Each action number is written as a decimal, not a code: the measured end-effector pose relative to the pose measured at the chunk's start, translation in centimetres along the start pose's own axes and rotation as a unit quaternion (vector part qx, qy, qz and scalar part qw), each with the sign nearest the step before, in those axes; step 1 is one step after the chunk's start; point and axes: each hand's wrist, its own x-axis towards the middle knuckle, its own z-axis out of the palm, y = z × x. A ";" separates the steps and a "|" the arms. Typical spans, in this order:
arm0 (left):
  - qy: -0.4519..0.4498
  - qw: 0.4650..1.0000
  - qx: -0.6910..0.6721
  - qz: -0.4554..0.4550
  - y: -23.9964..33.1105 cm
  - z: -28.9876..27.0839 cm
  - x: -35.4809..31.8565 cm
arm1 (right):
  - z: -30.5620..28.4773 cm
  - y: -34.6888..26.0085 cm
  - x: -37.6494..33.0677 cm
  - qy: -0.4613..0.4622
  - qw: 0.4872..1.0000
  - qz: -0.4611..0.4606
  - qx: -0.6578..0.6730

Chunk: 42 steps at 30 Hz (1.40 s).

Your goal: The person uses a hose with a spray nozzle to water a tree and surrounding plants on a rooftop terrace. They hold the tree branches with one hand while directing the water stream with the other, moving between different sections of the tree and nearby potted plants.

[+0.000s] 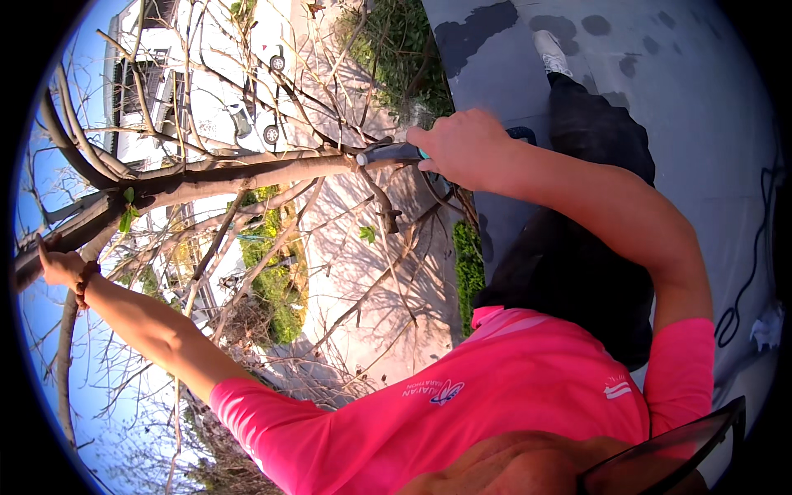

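At the far left, my left hand (62, 266) is wrapped round a thick bare tree branch (87, 227), with one finger pointing along it. A pale brown limb (264, 172) runs from there toward the middle. My right hand (472, 147) is closed round a hand tool (388, 154) with a grey front part and a bit of teal near the grip; its exact kind is hard to make out. The front part touches the limb's right end, where a short stub (384, 206) hangs down. A dark end shows behind my right hand.
Many thin bare twigs cross the left half. Beyond them lie a sunlit paved way (346, 272), hedges (285, 289), a white vehicle (256, 120) and a building. A grey surface (701, 165) with dark patches and a black cable (747, 272) lies at right, under my leg.
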 end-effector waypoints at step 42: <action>-0.017 0.982 0.162 0.096 -0.7 -0.8 0.3 | 0.3 0.1 -0.2 0.011 1.000 0.000 0.005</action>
